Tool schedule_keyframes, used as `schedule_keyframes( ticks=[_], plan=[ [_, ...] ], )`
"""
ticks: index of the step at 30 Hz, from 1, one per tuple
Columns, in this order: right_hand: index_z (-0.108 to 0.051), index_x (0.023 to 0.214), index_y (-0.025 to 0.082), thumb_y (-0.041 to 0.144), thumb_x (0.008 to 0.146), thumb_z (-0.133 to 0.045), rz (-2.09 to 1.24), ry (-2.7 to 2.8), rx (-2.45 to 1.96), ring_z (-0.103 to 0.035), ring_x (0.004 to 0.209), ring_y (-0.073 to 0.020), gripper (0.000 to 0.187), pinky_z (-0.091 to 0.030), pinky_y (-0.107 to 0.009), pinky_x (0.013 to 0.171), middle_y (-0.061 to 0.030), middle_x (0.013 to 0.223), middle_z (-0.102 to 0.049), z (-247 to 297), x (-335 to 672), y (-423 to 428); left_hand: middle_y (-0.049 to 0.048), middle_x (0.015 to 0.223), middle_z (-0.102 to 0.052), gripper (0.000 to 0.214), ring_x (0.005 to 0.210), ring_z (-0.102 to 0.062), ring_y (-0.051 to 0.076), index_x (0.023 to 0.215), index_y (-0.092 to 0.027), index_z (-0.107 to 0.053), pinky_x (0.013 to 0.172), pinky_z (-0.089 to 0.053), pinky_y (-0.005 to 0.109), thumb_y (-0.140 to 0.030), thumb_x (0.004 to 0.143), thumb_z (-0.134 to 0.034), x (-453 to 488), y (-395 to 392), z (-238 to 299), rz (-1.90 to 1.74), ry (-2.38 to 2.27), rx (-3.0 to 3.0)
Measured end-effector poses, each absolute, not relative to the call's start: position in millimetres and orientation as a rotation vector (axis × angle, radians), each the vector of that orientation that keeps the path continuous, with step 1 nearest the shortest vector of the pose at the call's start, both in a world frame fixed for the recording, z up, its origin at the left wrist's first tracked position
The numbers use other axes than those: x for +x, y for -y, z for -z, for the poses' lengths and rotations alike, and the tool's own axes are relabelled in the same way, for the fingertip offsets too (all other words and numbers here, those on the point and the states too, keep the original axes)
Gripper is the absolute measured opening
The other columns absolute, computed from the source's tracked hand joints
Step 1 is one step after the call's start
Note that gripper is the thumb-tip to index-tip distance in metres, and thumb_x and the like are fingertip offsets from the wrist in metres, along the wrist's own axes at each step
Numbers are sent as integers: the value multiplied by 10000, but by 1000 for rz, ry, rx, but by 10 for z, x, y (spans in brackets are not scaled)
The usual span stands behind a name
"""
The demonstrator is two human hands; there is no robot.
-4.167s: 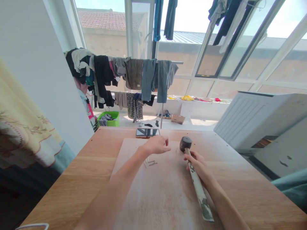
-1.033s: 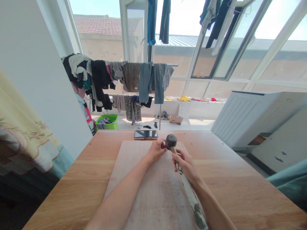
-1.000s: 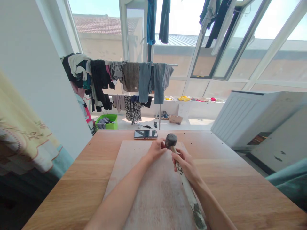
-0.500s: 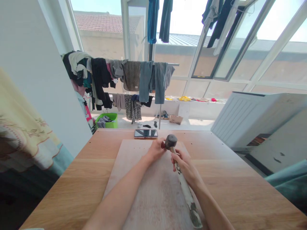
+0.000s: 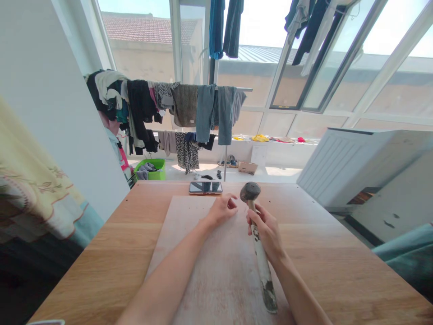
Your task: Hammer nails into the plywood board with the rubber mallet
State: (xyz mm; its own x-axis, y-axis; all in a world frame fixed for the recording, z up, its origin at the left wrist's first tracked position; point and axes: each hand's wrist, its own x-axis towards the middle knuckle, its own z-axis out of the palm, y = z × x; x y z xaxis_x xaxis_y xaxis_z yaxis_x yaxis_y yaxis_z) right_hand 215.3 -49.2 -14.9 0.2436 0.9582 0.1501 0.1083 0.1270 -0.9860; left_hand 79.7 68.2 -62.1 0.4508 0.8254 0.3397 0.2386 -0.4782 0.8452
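My right hand [image 5: 265,228] is wrapped around the upper handle of a rubber mallet [image 5: 260,257]. The mallet has a black head and a worn, pale handle with dark patches. Its head is raised just right of my left hand [image 5: 222,211]. That hand rests near the far edge of a pale, scuffed board [image 5: 203,289], its fingers curled toward the thumb. Whatever sits in the pinch, if anything, is too small to make out. Several tiny dark marks run along the board left of my left hand.
The board lies on a wooden table [image 5: 111,262]. A phone [image 5: 205,188] lies at the table's far edge, just beyond the board. Past the table stand a drying rack with clothes [image 5: 186,106] and a green basket [image 5: 158,169]. A white panelled cabinet [image 5: 341,167] is at right.
The mallet and my right hand have moved right, so the head is now apart from my left hand. My left hand stays at nearly the same spot on the board.
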Motion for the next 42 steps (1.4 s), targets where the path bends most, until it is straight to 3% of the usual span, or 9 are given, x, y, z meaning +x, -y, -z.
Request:
schedule_keyframes(
  ticks=[5, 10, 13, 16, 20, 25, 31, 37, 42],
  plan=[
    [-590, 833, 212, 543, 817, -619, -766, 1061, -1397, -538, 440, -116, 334, -404, -257, 455, 53, 639, -556, 203, 2246, 441, 73, 1001, -640, 494, 782, -623, 154, 1097, -146, -659, 689, -523, 261, -341, 676, -827, 784, -683, 395, -954, -1003, 1923],
    [-593, 772, 196, 475, 862, -613, -775, 978, -1580, -577, 459, -113, 294, -431, -251, 476, 52, 638, -591, 357, 2394, 346, -9, 726, -602, 173, 671, -576, 142, 884, -175, -681, 593, -428, 225, -314, 780, -687, 464, -598, -124, -556, -991, 2209],
    [-643, 880, 157, 416, 940, -610, -860, 958, -1673, -600, 550, -99, 267, -491, -242, 530, 33, 737, -645, 424, 2442, 305, -22, 658, -577, 102, 587, -529, 142, 746, -193, -652, 518, -361, 233, -234, 673, -710, 209, -468, -316, -316, -1005, 2381],
    [-646, 1077, 155, 394, 965, -603, -931, 955, -1711, -662, 738, -128, 267, -570, -295, 653, -19, 963, -689, 446, 2451, 282, 17, 752, -595, 135, 612, -539, 165, 699, -191, -640, 515, -360, 254, -228, 607, -732, 64, -335, -327, -79, -1068, 2570],
    [-636, 1137, 162, 381, 961, -612, -953, 968, -1724, -680, 813, -153, 282, -587, -324, 699, -39, 1046, -688, 453, 2448, 278, 84, 910, -600, 136, 654, -573, 188, 619, -165, -634, 535, -401, 279, -231, 574, -744, 60, -257, -219, 79, -1153, 2643],
    [-633, 1150, 165, 383, 960, -613, -955, 978, -1719, -682, 839, -161, 291, -588, -338, 721, -45, 1069, -686, 464, 2456, 287, 73, 874, -604, 140, 601, -550, 166, 535, -167, -599, 513, -392, 281, -174, 539, -739, 107, -269, -154, -17, -1121, 2625],
    [-653, 1005, 151, 394, 965, -603, -935, 957, -1668, -637, 658, -107, 251, -548, -260, 595, 4, 872, -680, 414, 2435, 309, -26, 551, -559, 144, 511, -499, 131, 537, -192, -601, 511, -383, 231, -126, 548, -728, 125, -384, -74, -251, -973, 2422],
    [-605, 752, 209, 514, 800, -657, -833, 930, -1486, -542, 433, -117, 313, -411, -257, 432, 64, 602, -571, 306, 2348, 364, 13, 820, -717, 258, 713, -631, 139, 1037, -191, -690, 693, -495, 232, -193, 785, -635, 324, -605, 187, -869, -947, 2121],
    [-602, 734, 206, 518, 720, -679, -810, 924, -1428, -527, 421, -126, 322, -397, -261, 419, 38, 589, -562, 242, 2320, 386, 26, 810, -739, 103, 711, -635, 143, 865, -171, -710, 720, -508, 250, -224, 798, -653, 442, -677, 448, -959, -987, 2049]
  ],
)
